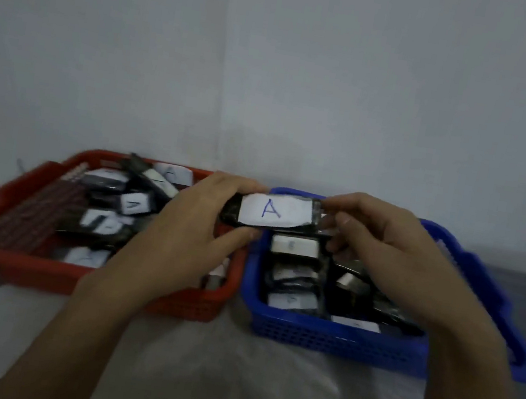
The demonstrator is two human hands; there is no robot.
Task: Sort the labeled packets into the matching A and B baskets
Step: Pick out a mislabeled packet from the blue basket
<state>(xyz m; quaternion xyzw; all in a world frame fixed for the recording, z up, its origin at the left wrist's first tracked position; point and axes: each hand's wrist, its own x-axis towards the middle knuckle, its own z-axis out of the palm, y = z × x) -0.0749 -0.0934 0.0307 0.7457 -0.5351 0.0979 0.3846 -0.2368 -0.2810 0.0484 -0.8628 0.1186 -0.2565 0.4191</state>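
A dark packet [273,213] is held up between both hands, lying lengthwise from left to right with its white label [290,213] facing the camera, and a blue letter A is written on that label. The left hand [188,232] grips the packet's left end, its fingers curled over the top edge and its thumb pressed up against the bottom edge, so the packet juts out to the right of that hand. The right hand [380,251] pinches the opposite end, where the wrapping looks clear and shiny, with curled fingertips above and the thumb below; the packet lies to the left of this hand. The labelled middle stays bare between the two grips. The packet sits over the place where the two baskets meet, above the right side of the red basket [6,260] and the far left corner of the blue basket [335,343], which stand side by side and just about touching. The red basket holds a heap of dark packets with white labels [132,205], several of them showing an A. The blue basket holds more labelled packets [295,247], whose letters are too blurred to read. Both baskets rest on a pale cloth [223,364] in front of a plain grey wall [275,64]
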